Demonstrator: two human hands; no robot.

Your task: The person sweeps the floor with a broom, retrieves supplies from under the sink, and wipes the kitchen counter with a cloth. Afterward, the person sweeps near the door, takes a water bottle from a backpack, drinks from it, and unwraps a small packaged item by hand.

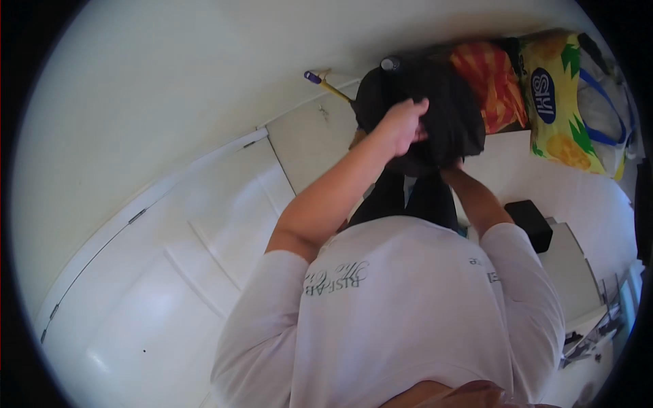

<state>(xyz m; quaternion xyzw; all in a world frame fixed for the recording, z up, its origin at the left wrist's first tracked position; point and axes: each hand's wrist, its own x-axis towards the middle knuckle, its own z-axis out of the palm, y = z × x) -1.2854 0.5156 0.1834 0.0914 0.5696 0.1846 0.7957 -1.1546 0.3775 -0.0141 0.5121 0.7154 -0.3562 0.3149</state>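
A black bag [449, 102], bulky and soft, is in front of my body at the upper middle. My left hand [407, 126] is over its near side, with the fingers curled on the dark fabric and the thumb pointing up. Beneath the bag's lower right edge, my right hand [454, 165] shows only in small part; its fingers are hidden behind the bag. A bottle cap or similar round top [389, 64] shows at the bag's upper left edge.
An orange and red patterned bag [486, 81] and a yellow bag with blue handles [554, 102] stand at the upper right. A black box-like object [529, 224] is right of my right arm. A yellow stick with a purple end [330, 87] leans near the wall. White panelled doors [170, 272] are at left.
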